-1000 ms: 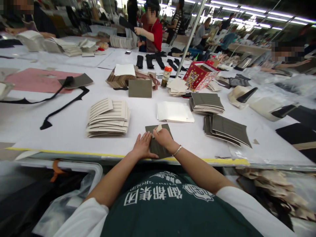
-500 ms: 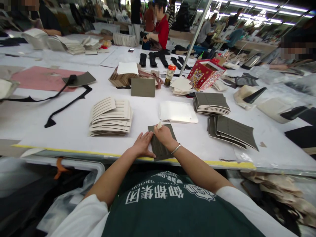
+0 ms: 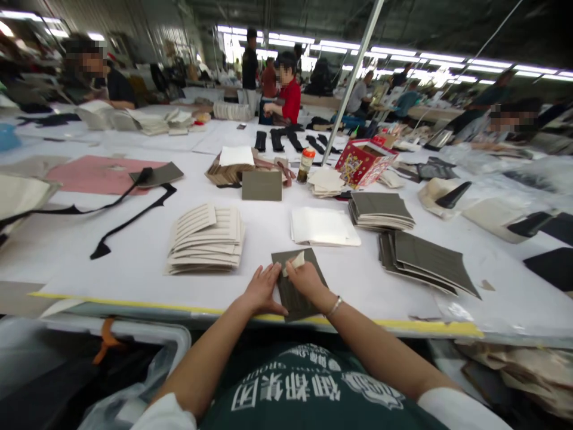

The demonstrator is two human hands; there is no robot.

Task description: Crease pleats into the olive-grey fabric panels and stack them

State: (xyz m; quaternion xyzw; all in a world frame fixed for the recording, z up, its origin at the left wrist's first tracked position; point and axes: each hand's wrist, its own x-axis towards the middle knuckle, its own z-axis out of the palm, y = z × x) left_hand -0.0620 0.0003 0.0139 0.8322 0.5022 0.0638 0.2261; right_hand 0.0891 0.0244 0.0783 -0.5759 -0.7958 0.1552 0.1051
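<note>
A dark grey-green rectangular panel [image 3: 294, 303] lies at the table's front edge before me. My left hand [image 3: 263, 291] rests along its left side, fingers spread and thumb stretched out near the lower corner. Over the panel's upper part, my right hand [image 3: 307, 280] is closed round a small cream-coloured piece [image 3: 297, 261], cloth-like, whose end sticks out above the fist. What exactly it is cannot be made out. To the left stands a stack of pale panels with raised stripes [image 3: 206, 242]. Just beyond the panel lies a pile of white sheets [image 3: 323, 226].
Dark panels are stacked at right [image 3: 382, 210], with more nearer me [image 3: 430, 257]. Behind stand an orange-capped jar [image 3: 306, 165] and a red patterned box [image 3: 362, 161]. A black strap [image 3: 134, 218] trails at left. A metal pole [image 3: 353, 83] rises behind; people work beyond.
The view has tilted up, so everything sits lower in the picture. More of the cream piece shows above my right fist; my left hand stays on the panel's left side.
</note>
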